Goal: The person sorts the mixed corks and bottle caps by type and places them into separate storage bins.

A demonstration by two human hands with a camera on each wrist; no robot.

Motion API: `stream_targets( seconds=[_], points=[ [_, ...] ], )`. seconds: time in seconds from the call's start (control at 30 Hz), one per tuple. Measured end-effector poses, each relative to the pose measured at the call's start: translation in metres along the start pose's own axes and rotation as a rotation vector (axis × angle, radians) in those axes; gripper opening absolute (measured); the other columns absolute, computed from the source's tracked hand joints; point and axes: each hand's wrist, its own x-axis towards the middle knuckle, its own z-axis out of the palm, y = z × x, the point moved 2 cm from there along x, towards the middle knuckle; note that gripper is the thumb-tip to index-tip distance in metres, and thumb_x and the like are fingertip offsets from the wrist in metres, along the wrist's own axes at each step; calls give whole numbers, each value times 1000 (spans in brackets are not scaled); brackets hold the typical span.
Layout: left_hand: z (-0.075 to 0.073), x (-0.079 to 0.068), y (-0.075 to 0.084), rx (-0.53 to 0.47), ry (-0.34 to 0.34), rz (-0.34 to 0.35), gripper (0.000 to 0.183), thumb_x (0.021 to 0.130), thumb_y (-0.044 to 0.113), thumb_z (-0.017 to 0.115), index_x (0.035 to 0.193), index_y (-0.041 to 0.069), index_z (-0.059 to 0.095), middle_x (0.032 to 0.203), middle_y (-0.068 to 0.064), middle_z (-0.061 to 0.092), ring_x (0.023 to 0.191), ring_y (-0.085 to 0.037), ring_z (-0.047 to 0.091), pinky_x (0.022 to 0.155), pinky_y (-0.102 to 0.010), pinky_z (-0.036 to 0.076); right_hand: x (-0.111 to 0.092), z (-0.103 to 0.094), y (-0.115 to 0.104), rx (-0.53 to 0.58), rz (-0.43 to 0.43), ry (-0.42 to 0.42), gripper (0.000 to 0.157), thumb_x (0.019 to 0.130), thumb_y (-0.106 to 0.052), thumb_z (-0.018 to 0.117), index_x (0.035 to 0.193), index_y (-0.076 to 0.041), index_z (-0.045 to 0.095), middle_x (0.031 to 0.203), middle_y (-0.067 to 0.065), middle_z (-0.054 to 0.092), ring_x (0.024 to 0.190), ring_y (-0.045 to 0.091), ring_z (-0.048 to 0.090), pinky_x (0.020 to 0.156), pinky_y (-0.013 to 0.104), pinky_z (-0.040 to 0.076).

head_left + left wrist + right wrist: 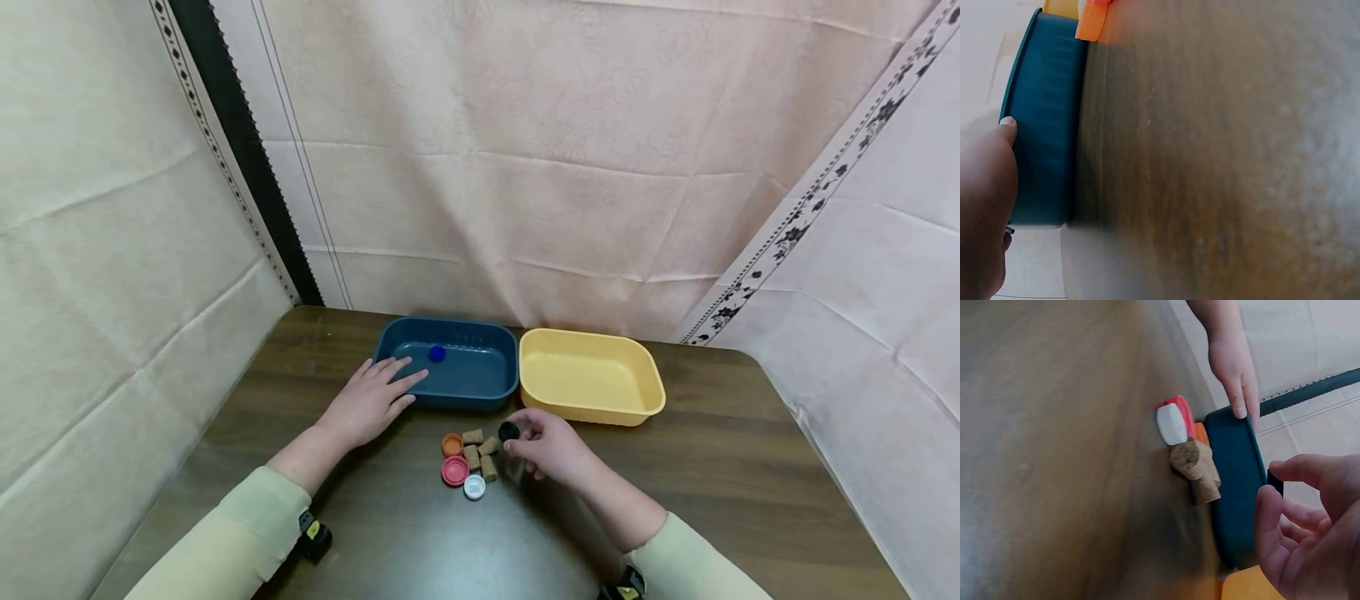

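Observation:
My right hand [555,447] pinches a black bottle cap [508,431] between thumb and forefinger, above the table just right of a small pile. In that pile are several corks [472,457], an orange cap [452,444], a pinkish-red cap [454,472] and a white cap [474,487]. With fingers spread and fairly straight, my left hand [371,400] rests at the near left rim of a dark blue basin [457,403]. Its thumb touches the basin's edge in the left wrist view. A blue cap [437,354] lies inside that basin.
A yellow basin [592,379] stands right beside the blue one, with nothing seen inside it. Both are at the back of the brown wooden table [712,467]. Pale cloth [562,208] hangs behind and along both sides.

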Motion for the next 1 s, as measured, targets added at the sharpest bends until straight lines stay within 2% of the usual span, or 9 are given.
stream_targets(
  seconds=[0.5, 0.73, 0.8, 1.0],
  points=[
    [-5, -4, -1, 3, -24, -21, 52, 104, 50, 41, 154, 37, 35, 160, -6, 32, 146, -33, 28, 118, -58, 14, 13, -6, -27, -16, 18, 6, 37, 90, -25, 75, 124, -18, 63, 86, 10, 59, 59, 22, 58, 56, 31, 55],
    [-5, -4, 0, 3, -43, -35, 52, 104, 51, 40, 154, 39, 33, 161, -4, 30, 147, -30, 27, 119, -57, 13, 27, -11, -43, -34, 1, -13, 36, 91, -24, 74, 124, -15, 63, 82, 13, 62, 57, 22, 58, 56, 31, 55],
    [-5, -3, 1, 2, -41, -32, 52, 104, 51, 40, 154, 39, 34, 161, -4, 30, 147, -31, 27, 119, -57, 13, 33, -13, -47, 0, 16, -39, 36, 91, -24, 74, 124, -14, 63, 83, 15, 63, 57, 22, 58, 56, 30, 55],
    [-5, -1, 4, 7, -21, -12, 51, 105, 50, 40, 154, 39, 34, 160, -4, 32, 146, -31, 28, 119, -57, 14, 52, -19, -56, 208, 120, -133, 38, 92, -24, 73, 126, -12, 62, 93, 17, 64, 58, 19, 56, 55, 25, 53]
  ],
)
